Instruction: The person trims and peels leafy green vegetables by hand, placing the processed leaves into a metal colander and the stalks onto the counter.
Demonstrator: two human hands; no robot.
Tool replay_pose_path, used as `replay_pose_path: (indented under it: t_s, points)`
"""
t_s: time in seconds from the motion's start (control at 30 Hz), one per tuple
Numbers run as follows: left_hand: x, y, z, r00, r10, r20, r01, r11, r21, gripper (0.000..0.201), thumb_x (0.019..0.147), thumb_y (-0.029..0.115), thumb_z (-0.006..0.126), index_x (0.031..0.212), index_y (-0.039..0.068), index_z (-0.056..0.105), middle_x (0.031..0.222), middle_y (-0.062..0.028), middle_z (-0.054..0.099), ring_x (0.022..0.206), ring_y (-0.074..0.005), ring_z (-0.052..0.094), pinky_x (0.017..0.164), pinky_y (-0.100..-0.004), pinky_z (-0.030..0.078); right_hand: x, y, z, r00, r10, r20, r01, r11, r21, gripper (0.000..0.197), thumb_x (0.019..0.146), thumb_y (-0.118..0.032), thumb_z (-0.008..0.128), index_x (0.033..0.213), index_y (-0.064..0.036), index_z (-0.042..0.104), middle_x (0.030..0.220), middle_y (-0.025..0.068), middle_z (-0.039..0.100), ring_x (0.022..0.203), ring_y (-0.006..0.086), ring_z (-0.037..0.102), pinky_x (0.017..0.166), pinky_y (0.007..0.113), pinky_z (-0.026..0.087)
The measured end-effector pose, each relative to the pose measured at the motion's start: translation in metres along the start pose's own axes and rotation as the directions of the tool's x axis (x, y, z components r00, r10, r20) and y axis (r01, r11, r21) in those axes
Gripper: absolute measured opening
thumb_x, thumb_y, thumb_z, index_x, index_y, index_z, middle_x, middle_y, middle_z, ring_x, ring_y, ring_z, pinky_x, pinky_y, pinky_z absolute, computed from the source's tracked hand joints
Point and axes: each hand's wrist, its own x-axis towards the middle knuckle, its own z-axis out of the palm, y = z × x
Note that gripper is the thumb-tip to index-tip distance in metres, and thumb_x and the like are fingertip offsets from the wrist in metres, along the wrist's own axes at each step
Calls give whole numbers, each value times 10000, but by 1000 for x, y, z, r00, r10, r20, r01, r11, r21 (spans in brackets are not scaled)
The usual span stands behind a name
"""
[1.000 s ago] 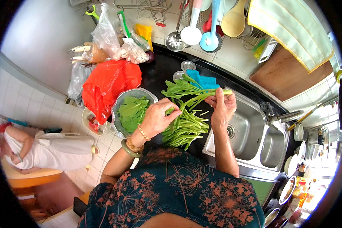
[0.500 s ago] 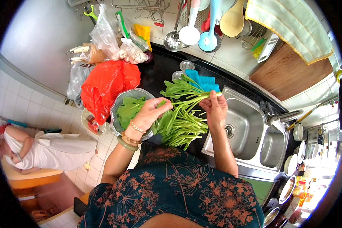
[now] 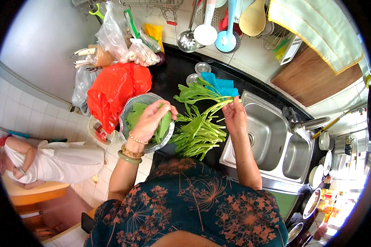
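Note:
Over the grey bowl (image 3: 122, 119) my left hand (image 3: 149, 120) is closed, and a torn green leaf (image 3: 165, 126) hangs from its fingers. More flat green leaves (image 3: 136, 113) lie in the bowl, partly hidden by that hand. My right hand (image 3: 235, 117), beside the sink's left edge, pinches the stems of a bunch of leafy greens (image 3: 198, 95), whose leaves point left. Below this bunch, a pile of leafy greens with long pale stems (image 3: 200, 138) rests on the black counter, between the bowl and the sink.
A steel double sink (image 3: 268, 136) with a tap (image 3: 313, 123) stands on the right. Behind the greens are a blue cloth (image 3: 220, 85) and two round lids (image 3: 202, 68). A red plastic bag (image 3: 117, 90) touches the bowl's left side. A person (image 3: 49, 160) is at far left.
My left hand has moved left from the bunch to over the bowl, a leaf in its fingers. The right hand keeps its hold on the stems, almost in place.

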Motion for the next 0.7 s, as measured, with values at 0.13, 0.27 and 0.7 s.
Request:
replay_pose_path:
  t_s: [0.13,0.27,0.7]
  points:
    - [3,-14,19,975,-169,141,114,935,335,228,987,252,548,1002,38,624,886,2,609,716,-58,507,657,-198,415,-3,17,2,996,85,38,-87,995,58,189,961,-265,588,973,-79,617,875,47,691,761,139,676,674,267,594]
    - [5,-20,26,948,-256,191,171,911,376,278,965,289,590,1017,28,669,759,52,578,661,-25,466,573,-191,356,-7,24,2,989,140,50,-141,990,20,201,971,-276,566,946,-83,617,902,40,699,781,118,678,666,228,588]
    - [21,-49,6,992,-110,-59,125,872,472,178,897,190,672,934,17,691,739,30,614,662,-34,506,591,-202,404,-24,14,10,987,-158,-20,154,980,-126,132,948,-207,615,915,-83,584,810,64,674,703,151,681,636,288,599]
